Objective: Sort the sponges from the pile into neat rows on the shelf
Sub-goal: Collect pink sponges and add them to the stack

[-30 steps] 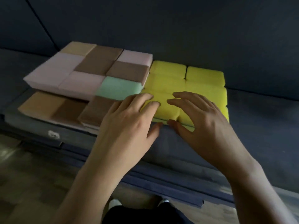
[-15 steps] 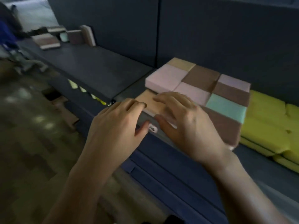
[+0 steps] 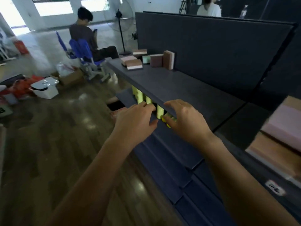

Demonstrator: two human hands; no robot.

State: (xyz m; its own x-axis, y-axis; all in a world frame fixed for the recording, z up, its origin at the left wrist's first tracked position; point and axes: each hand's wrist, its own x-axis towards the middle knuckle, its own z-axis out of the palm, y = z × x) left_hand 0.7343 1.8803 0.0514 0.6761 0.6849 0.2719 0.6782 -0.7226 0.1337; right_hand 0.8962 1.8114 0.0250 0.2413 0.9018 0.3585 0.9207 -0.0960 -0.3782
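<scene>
I see the dark grey shelf (image 3: 179, 85) along its back panel (image 3: 211, 51) carrying a loose pile of brown-and-pink sponges (image 3: 134, 64) at the far end, some flat, some upright, a blurred stack of pink and tan sponges (image 3: 283, 121) near right, and yellow sponges (image 3: 140, 95) standing on the level beneath.

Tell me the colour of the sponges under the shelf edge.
The sponges are pale yellow; head view shows them.
</scene>
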